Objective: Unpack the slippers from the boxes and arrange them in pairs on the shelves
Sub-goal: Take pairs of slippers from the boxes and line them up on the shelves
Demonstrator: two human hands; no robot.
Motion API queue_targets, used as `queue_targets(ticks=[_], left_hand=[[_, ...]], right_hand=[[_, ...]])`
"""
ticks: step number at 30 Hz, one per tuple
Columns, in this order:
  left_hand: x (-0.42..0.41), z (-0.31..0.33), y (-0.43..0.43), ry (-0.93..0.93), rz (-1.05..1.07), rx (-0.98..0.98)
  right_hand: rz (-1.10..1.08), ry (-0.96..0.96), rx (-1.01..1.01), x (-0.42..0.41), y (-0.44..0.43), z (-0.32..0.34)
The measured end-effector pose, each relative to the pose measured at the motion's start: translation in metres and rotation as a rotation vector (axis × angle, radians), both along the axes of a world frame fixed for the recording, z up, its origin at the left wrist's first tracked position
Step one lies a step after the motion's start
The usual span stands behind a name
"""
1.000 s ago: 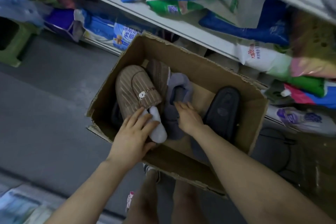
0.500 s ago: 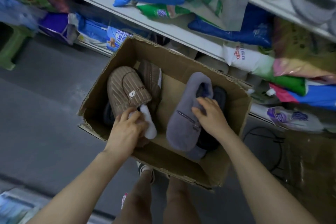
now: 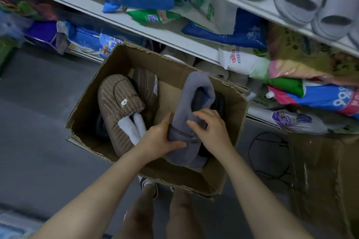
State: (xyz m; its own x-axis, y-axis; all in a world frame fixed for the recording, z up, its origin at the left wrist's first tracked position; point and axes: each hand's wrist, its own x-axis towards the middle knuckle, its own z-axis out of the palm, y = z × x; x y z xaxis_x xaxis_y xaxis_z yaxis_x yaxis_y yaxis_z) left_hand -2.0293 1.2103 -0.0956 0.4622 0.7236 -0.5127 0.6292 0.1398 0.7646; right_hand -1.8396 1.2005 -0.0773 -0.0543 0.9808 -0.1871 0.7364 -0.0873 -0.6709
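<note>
An open cardboard box [image 3: 116, 58] sits on the floor in front of the shelves. Inside, at its left, lie brown striped slippers [image 3: 116, 103] with white lining. A grey plush slipper [image 3: 192, 91] is lifted above the box's right half. My left hand [image 3: 159, 139] grips its left side near the heel. My right hand [image 3: 211, 130] holds its right edge with curled fingers. A dark slipper [image 3: 219, 103] lies under the grey one, mostly hidden.
White slippers [image 3: 299, 4] line the top shelf at the upper right. The shelf [image 3: 167, 37] below holds bags of goods in blue, green and white. A second cardboard box [image 3: 326, 170] stands at the right. Grey floor spreads to the left.
My left hand let go of the brown slipper and moved right onto the grey slipper. The grey slipper has been lifted higher, and both hands now hold it.
</note>
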Motion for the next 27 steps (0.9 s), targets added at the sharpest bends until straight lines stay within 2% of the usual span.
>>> queue_targets(ticks=[3, 5, 8, 11, 12, 14, 16, 17, 20, 24, 27], left_hand=[[-0.009, -0.004, -0.003, -0.014, 0.109, 0.138], [-0.022, -0.001, -0.003, 0.031, 0.223, 0.170], [-0.046, 0.007, -0.001, -0.027, 0.448, 0.061], [-0.067, 0.019, 0.003, -0.094, 0.622, 0.037], [-0.074, 0.021, 0.004, -0.090, 0.665, 0.038], [-0.086, 0.023, 0.004, -0.086, 0.737, 0.051], [-0.093, 0.021, 0.002, -0.082, 0.771, 0.045], [-0.095, 0.019, 0.001, -0.090, 0.783, 0.030], [-0.094, 0.017, -0.001, -0.118, 0.819, -0.026], [-0.092, 0.014, 0.000, -0.124, 0.801, -0.049], [-0.092, 0.010, -0.003, -0.124, 0.793, -0.052]], right_hand=[[0.007, 0.177, -0.120, 0.000, 0.003, -0.009], [-0.094, 0.204, -0.163, 0.012, 0.011, -0.018], [-0.315, -0.133, -0.288, 0.042, 0.032, -0.043], [-0.427, -0.231, -0.595, 0.048, 0.043, -0.070], [-0.434, -0.254, -0.613, 0.045, 0.045, -0.076], [-0.468, -0.234, -0.503, 0.039, 0.051, -0.077], [-0.493, -0.040, -0.398, 0.035, 0.059, -0.069], [-0.452, 0.009, -0.378, 0.033, 0.060, -0.065], [-0.311, -0.137, -0.395, 0.031, 0.054, -0.071], [-0.104, -0.337, -0.701, 0.035, 0.034, -0.102], [0.007, -0.355, -0.770, 0.035, 0.007, -0.126]])
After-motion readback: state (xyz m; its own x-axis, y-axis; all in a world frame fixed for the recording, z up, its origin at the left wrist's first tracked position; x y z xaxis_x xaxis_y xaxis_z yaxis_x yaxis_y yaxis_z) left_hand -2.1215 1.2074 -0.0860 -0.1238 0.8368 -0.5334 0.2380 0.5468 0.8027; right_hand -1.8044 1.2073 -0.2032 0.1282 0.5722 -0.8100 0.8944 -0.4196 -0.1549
